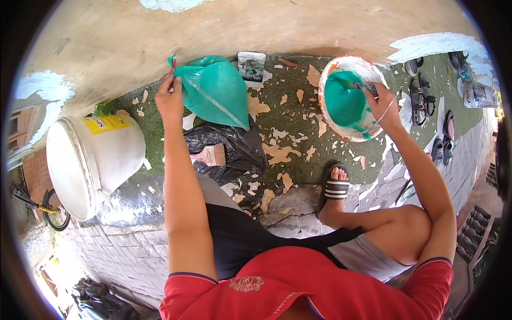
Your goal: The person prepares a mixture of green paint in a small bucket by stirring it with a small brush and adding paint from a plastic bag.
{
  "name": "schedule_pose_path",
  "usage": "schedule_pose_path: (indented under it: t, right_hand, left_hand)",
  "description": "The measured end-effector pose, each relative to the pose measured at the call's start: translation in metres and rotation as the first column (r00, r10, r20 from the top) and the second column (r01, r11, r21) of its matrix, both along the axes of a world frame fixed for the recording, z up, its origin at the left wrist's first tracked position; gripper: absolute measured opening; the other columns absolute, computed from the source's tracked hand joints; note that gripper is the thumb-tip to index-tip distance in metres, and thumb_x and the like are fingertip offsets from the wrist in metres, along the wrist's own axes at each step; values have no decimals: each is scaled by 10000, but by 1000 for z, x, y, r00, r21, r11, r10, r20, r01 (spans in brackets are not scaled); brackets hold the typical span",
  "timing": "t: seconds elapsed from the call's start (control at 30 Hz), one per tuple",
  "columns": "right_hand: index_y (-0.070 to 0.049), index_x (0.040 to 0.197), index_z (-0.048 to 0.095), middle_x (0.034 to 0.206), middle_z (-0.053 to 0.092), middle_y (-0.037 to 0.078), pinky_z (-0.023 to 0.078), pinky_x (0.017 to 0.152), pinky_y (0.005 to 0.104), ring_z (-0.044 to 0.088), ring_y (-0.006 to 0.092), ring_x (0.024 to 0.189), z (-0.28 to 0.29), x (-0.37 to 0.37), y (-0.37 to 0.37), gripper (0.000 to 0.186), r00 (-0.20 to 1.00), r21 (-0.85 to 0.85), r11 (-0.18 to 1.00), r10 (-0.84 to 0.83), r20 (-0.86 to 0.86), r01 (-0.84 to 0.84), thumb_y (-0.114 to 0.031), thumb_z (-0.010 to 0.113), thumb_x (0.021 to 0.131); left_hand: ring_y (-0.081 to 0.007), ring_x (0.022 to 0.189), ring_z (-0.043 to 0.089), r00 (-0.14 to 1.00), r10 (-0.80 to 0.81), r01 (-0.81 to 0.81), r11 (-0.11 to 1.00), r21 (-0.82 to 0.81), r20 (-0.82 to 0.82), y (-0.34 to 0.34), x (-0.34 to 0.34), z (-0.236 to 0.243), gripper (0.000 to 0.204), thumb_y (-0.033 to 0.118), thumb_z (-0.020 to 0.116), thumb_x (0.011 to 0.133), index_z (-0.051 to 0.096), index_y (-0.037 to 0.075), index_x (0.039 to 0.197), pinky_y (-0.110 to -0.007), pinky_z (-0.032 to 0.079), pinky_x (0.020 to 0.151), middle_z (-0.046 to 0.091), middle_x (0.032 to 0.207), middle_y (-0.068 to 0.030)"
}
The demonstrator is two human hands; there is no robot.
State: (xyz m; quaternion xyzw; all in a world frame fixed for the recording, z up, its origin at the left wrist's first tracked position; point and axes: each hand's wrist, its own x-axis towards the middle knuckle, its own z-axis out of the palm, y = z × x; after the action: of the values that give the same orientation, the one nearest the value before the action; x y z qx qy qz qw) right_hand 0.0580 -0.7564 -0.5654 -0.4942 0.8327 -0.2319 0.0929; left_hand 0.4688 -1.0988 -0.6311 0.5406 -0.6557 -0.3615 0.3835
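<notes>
My left hand (pixel 170 98) pinches the gathered neck of a bulging green plastic bag (pixel 216 90), where something red is wound round it. The bag rests at the foot of the wall. In my right hand (pixel 384 104) is a short tool (pixel 364 86) with a dark grey handle; its lower end reaches the green paint (pixel 344 101), and its exact kind is unclear. The paint sits in a white bucket (pixel 368 66) with orange smears on its rim. A wide paintbrush (pixel 213 155) lies on a crumpled black plastic bag (pixel 248 152) between my arms.
A large white lidded bucket (pixel 114 154) stands at the left. Paint flakes (pixel 280 154) litter the green mat. A small stained container (pixel 252 66) leans near the wall (pixel 266 32). Sandals (pixel 418 98) lie at the right, and my slippered foot (pixel 336 186) is below the paint bucket.
</notes>
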Motion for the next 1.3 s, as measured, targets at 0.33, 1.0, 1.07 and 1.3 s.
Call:
schedule_pose_path:
  t: [0.33, 1.0, 1.07, 1.3]
  right_hand:
    - [-40, 1110, 675, 969, 665, 166, 523, 717, 398, 669, 337, 803, 11, 34, -3, 241, 979, 28, 988, 150, 135, -155, -143, 676, 893]
    - [13, 890, 647, 761, 632, 240, 497, 659, 480, 629, 435, 723, 5, -24, 33, 252, 996, 132, 990, -41, -83, 52, -234, 699, 885]
    - [10, 923, 665, 783, 642, 245, 502, 661, 468, 639, 429, 732, 5, -25, 30, 251, 997, 71, 996, -57, -46, 60, -236, 696, 887]
    - [3, 1005, 690, 859, 672, 252, 521, 672, 437, 672, 393, 759, 15, 15, 5, 283, 978, 117, 991, 41, 205, -66, -251, 703, 880]
  left_hand:
    - [-182, 980, 653, 992, 87, -69, 982, 175, -96, -2, 16, 0, 439, 251, 654, 935, 635, -62, 1241, -302, 495, 885, 703, 1106, -148]
    - [-141, 1025, 602, 991, 133, -108, 896, 430, -28, -6, 49, 1, 482, 345, 646, 936, 620, 14, 1285, -316, 462, 796, 658, 1132, -45]
    - [-142, 1019, 605, 990, 137, -113, 900, 421, -27, -6, 52, 3, 485, 346, 650, 932, 621, 14, 1286, -312, 459, 796, 659, 1132, -47]
    - [-117, 822, 570, 982, 176, -191, 921, 339, 74, -3, 58, 14, 430, 361, 639, 935, 675, -7, 1153, -286, 448, 718, 652, 927, -38]
